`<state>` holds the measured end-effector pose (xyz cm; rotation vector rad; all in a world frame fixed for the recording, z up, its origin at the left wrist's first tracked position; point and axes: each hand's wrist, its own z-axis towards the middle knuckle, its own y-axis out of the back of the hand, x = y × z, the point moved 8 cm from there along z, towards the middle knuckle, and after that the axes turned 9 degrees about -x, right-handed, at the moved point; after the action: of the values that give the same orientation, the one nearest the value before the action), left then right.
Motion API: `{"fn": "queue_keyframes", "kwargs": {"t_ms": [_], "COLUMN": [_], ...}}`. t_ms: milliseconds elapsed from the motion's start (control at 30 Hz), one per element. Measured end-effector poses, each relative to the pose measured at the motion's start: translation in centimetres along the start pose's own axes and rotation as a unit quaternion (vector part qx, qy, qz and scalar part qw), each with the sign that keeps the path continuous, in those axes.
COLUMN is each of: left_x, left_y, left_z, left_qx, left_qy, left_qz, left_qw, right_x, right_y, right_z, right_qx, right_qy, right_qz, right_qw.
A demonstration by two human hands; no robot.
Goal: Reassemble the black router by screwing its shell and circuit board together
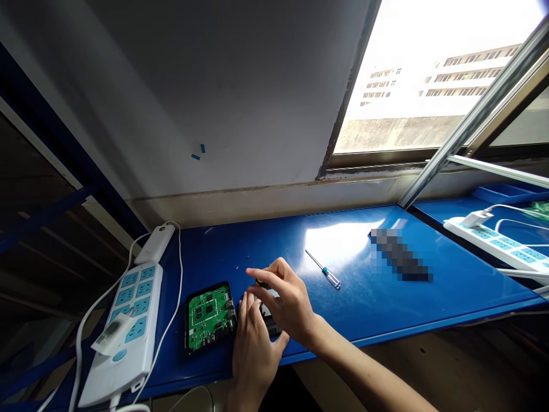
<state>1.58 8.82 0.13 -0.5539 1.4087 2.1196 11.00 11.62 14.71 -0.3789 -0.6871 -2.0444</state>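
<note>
My left hand (255, 343) lies over a dark case part (273, 325) with a pale grey plate on it, fingers along its left side and thumb at its near right. Above that part, my right hand (288, 294) is bent, with index finger and thumb curved towards each other. A small yellow-and-black thing (259, 282) shows between them; its kind is mostly hidden by the fingers. Left of my hands sits a green circuit board (211, 316) in a black tray-like shell. A screwdriver (329, 276) with a clear blue handle rests on the table to the right.
Tiny screws (237, 268) lie on the blue table (355, 309) beyond the board. A white power strip (141, 326) with cables runs along the left edge. Farther right are a pixelated dark object (401, 254), a metal frame post (433, 166) and another power strip (501, 243).
</note>
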Motion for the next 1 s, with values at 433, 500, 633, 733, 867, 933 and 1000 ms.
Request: {"fn": "queue_keyframes", "kwargs": {"t_ms": [433, 500, 633, 733, 867, 933, 1000], "left_x": [-0.36, -0.34, -0.48, -0.40, -0.03, -0.01, -0.10], "left_y": [0.19, 0.11, 0.09, -0.03, -0.21, -0.19, -0.19], "left_z": [0.15, 0.08, 0.17, 0.25, 0.10, 0.04, 0.06], "left_qx": [0.005, 0.010, 0.018, 0.024, 0.020, 0.015, 0.017], "left_qy": [-0.007, -0.005, -0.010, -0.008, 0.003, 0.004, 0.004], "left_qz": [0.003, 0.008, 0.011, 0.013, 0.014, 0.012, 0.012], "left_qw": [1.000, 1.000, 1.000, 1.000, 1.000, 1.000, 1.000], "right_x": [-0.09, -0.07, -0.01, 0.11, 0.32, 0.54, 0.78], "right_y": [-0.43, -0.67, -0.76, -0.58, -0.31, -0.24, -0.20], "right_z": [-0.08, 0.00, 0.05, 0.05, 0.15, 0.21, 0.24], "right_qx": [0.005, 0.008, 0.014, 0.012, -0.007, -0.013, -0.013], "right_qy": [0.003, 0.000, -0.002, 0.006, 0.020, 0.029, 0.038], "right_qz": [0.046, 0.048, 0.062, 0.043, -0.002, -0.004, 0.013], "right_qw": [0.999, 0.999, 0.998, 0.999, 1.000, 0.999, 0.999]}}
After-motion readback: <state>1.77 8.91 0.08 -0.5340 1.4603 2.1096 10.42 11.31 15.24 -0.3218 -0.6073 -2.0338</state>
